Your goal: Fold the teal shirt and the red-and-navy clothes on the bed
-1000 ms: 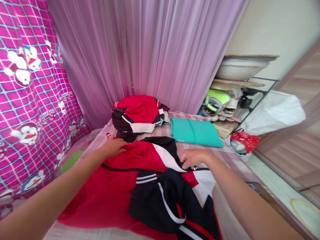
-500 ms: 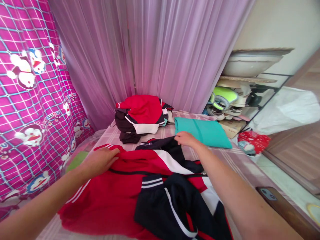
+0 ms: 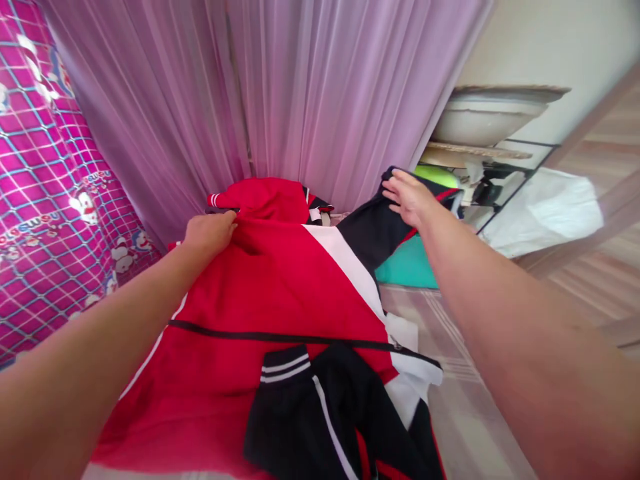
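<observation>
A red, white and dark navy jacket (image 3: 270, 293) is held up off the checked bed sheet (image 3: 450, 347) by its top edge. My left hand (image 3: 210, 232) is closed on the red shoulder at the left. My right hand (image 3: 407, 193) grips the navy collar part at the right, raised higher. A navy sleeve with white cuff stripes (image 3: 285, 367) lies folded over the jacket's lower front. Behind the lifted jacket, part of a second red garment pile (image 3: 260, 193) shows.
A folded teal cloth (image 3: 407, 267) lies on the bed, half hidden by the jacket. A lilac curtain (image 3: 300, 87) hangs behind. A pink cartoon-print sheet (image 3: 45, 200) hangs at the left. A rack with a basin (image 3: 485, 120) stands at the right.
Both hands have taken hold of the jacket's top edge and lifted it up and away from the bed; it now hides most of the garment pile and teal cloth.
</observation>
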`<state>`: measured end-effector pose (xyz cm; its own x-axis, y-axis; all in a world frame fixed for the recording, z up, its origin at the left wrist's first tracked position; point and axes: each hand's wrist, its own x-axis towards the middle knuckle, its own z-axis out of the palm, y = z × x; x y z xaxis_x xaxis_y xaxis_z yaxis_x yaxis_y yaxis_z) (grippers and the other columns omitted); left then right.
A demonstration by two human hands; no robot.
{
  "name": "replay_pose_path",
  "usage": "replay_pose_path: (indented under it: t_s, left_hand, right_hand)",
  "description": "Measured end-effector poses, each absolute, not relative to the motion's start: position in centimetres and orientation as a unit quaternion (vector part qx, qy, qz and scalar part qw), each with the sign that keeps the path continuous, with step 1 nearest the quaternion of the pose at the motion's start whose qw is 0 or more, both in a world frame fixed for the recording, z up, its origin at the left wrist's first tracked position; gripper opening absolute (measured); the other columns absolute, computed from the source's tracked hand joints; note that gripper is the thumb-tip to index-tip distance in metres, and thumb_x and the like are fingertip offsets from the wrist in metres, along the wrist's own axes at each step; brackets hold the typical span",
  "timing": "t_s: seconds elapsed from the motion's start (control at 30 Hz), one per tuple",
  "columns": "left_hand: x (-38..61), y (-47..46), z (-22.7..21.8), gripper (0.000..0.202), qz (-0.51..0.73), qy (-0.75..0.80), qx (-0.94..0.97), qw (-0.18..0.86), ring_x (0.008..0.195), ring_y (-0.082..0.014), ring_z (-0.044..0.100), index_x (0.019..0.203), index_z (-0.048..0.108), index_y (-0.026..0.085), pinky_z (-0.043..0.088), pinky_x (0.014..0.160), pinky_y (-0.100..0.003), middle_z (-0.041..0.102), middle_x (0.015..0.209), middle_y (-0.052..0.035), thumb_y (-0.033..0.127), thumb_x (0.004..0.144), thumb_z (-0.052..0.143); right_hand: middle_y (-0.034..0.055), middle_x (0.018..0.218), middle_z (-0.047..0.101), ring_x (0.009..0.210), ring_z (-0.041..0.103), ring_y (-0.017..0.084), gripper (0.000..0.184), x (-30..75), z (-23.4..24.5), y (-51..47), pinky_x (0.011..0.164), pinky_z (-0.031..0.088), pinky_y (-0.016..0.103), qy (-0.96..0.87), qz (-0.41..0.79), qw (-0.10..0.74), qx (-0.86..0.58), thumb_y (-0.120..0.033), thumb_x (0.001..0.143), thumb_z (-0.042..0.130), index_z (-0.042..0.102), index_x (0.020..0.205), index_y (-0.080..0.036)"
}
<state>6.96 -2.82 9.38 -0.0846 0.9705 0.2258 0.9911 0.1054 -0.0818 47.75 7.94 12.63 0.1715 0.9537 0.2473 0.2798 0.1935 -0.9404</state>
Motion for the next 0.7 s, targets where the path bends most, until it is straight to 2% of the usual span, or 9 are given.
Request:
replay_pose_path:
  t_s: [0.1, 0.17, 0.23, 0.27, 0.3, 0.37, 0.47, 0.63, 0.7]
  left_hand:
    - [6.4, -3.1, 6.0, 0.042, -0.032, -0.714, -0.688, 0.126, 0.115, -0.0345, 0.061, 0.130, 0.057, 0.016, 0.047, 0.093, -0.050, 0.064, 0.125, -0.0185, 0.028, 0.096, 0.035]
    - [5.2, -4.8, 3.4, 0.044, -0.021, -0.699, -0.704, 0.120, 0.115, -0.0358, 0.060, 0.132, 0.057, 0.015, 0.047, 0.094, -0.051, 0.062, 0.129, -0.0196, 0.028, 0.094, 0.038]
    - [3.5, -7.4, 1.0, 0.048, -0.028, -0.701, -0.702, 0.122, 0.120, -0.0360, 0.058, 0.133, 0.056, 0.013, 0.044, 0.100, -0.051, 0.060, 0.133, -0.0200, 0.033, 0.093, 0.039]
    - [2.5, -8.9, -0.1, 0.050, -0.032, -0.711, -0.694, 0.112, 0.122, -0.0357, 0.056, 0.133, 0.055, 0.012, 0.044, 0.102, -0.049, 0.059, 0.134, -0.0201, 0.036, 0.093, 0.039]
    - [1.5, -10.3, -1.2, 0.052, -0.037, -0.726, -0.680, 0.097, 0.123, -0.0352, 0.056, 0.133, 0.055, 0.011, 0.044, 0.103, -0.048, 0.060, 0.134, -0.0200, 0.040, 0.092, 0.039]
    - [-0.2, -13.1, -2.9, 0.060, -0.048, -0.763, -0.641, 0.069, 0.126, -0.0349, 0.055, 0.136, 0.052, 0.009, 0.043, 0.105, -0.046, 0.057, 0.138, -0.0207, 0.046, 0.091, 0.038]
    - [-1.7, -16.2, -4.8, 0.065, -0.024, -0.807, -0.590, 0.020, 0.120, -0.0351, 0.059, 0.130, 0.055, 0.009, 0.045, 0.101, -0.044, 0.064, 0.127, -0.0208, 0.056, 0.089, 0.036]
    - [-1.1, -18.5, -5.1, 0.065, 0.003, -0.817, -0.577, 0.002, 0.117, -0.0352, 0.060, 0.117, 0.060, 0.011, 0.045, 0.099, -0.043, 0.065, 0.123, -0.0227, 0.063, 0.085, 0.039]
    - [-0.4, -18.9, -4.5, 0.065, 0.017, -0.831, -0.556, -0.008, 0.114, -0.0358, 0.061, 0.112, 0.061, 0.010, 0.047, 0.095, -0.043, 0.065, 0.121, -0.0241, 0.064, 0.085, 0.038]
  right_hand:
    - [0.0080, 0.129, 0.065, 0.109, 0.064, 0.020, 0.066, 46.8, 9.8, 7.1, 0.088, 0.052, 0.038, -0.601, 0.327, 0.453, -0.571, -0.031, 0.086, 0.063, 0.038, 0.148, -0.029]
    - [0.0076, 0.118, 0.069, 0.101, 0.066, 0.021, 0.061, 47.7, 7.5, 5.0, 0.084, 0.054, 0.036, -0.638, 0.316, 0.374, -0.594, -0.032, 0.085, 0.064, 0.047, 0.143, -0.025]
    - [0.0071, 0.105, 0.074, 0.098, 0.066, 0.024, 0.038, 49.8, 5.0, 1.9, 0.084, 0.054, 0.035, -0.702, 0.263, 0.240, -0.617, -0.034, 0.082, 0.066, 0.069, 0.118, -0.021]
    - [0.0064, 0.097, 0.075, 0.097, 0.066, 0.026, 0.027, 51.0, 3.8, 0.2, 0.084, 0.054, 0.036, -0.724, 0.239, 0.167, -0.626, -0.036, 0.081, 0.068, 0.075, 0.102, -0.021]
    - [0.0062, 0.090, 0.075, 0.094, 0.067, 0.029, 0.023, 52.3, 2.6, -1.4, 0.084, 0.054, 0.038, -0.729, 0.231, 0.102, -0.636, -0.039, 0.080, 0.067, 0.077, 0.089, -0.021]
    - [0.0073, 0.093, 0.076, 0.094, 0.068, 0.031, 0.028, 54.5, 0.3, -4.6, 0.083, 0.053, 0.037, -0.737, 0.265, 0.019, -0.622, -0.046, 0.081, 0.065, 0.078, 0.083, -0.021]
    - [0.0078, 0.102, 0.077, 0.097, 0.069, 0.030, 0.034, 55.7, -2.6, -8.2, 0.082, 0.053, 0.034, -0.728, 0.287, 0.008, -0.623, -0.051, 0.078, 0.066, 0.078, 0.091, -0.021]
    - [0.0087, 0.100, 0.078, 0.096, 0.070, 0.029, 0.025, 54.3, -4.3, -10.7, 0.081, 0.051, 0.033, -0.704, 0.267, 0.032, -0.657, -0.038, 0.077, 0.067, 0.077, 0.091, -0.019]
    - [0.0099, 0.098, 0.077, 0.093, 0.070, 0.029, 0.026, 54.6, -3.9, -10.7, 0.077, 0.051, 0.032, -0.692, 0.235, 0.067, -0.679, -0.038, 0.078, 0.067, 0.076, 0.091, -0.018]
